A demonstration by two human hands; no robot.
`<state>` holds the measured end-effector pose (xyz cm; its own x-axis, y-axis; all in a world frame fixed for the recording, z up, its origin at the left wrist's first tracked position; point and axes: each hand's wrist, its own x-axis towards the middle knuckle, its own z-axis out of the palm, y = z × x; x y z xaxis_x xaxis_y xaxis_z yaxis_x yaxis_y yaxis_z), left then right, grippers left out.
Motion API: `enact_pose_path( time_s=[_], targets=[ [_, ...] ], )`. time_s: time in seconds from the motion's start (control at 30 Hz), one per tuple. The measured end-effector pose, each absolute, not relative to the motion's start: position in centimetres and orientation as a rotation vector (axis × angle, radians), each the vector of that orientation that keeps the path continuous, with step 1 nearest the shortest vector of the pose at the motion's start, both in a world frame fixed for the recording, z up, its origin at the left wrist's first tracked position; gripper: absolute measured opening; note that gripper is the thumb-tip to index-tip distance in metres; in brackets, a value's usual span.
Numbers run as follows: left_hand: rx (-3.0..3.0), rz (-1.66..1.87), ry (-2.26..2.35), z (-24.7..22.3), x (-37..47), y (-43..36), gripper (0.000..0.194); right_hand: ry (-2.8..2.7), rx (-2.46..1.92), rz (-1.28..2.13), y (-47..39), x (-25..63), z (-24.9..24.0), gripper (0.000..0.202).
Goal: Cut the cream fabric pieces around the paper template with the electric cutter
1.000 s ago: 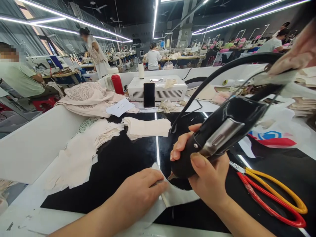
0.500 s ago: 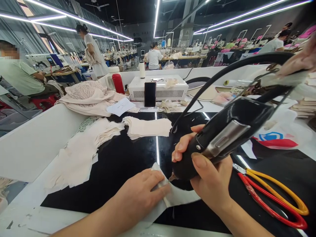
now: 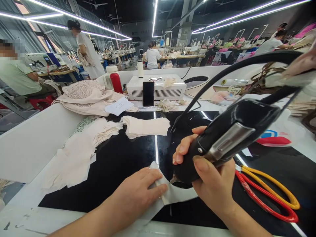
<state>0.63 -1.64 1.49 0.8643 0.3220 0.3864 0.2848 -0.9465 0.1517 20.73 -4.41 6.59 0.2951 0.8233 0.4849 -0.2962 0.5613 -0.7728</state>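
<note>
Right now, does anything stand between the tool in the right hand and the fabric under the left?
Nothing visible does. The right hand holds the black tool, its tip close by the pale fabric; contact is unclear. The left hand lies beside the tip, not between.

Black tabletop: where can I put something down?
There's room between the left hand and the stacked cream fabric, and between the scissors and the plastic bag. It's crowded around the right hand, black handheld tool and pale cloth.

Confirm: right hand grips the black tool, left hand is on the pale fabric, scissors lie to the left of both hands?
Wrong side: head view shows the scissors to the right. Right hand grips the black tool, left hand is on the pale fabric.
</note>
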Motion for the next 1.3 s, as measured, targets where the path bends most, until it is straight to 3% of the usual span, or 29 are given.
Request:
enact_pose_path(
  time_s=[0.83, 1.3],
  targets=[
    [2.725, 0.463, 0.517, 1.3, 2.3, -2.3, 0.019, -1.023, -0.682, 0.714, -6.3, 22.5, 6.3, 0.038],
    [2.823, 0.511, 0.414, 1.0, 2.2, -3.1, 0.034, -0.982, -0.667, 0.719, -6.1, 22.4, 6.8, 0.041]
  ],
)
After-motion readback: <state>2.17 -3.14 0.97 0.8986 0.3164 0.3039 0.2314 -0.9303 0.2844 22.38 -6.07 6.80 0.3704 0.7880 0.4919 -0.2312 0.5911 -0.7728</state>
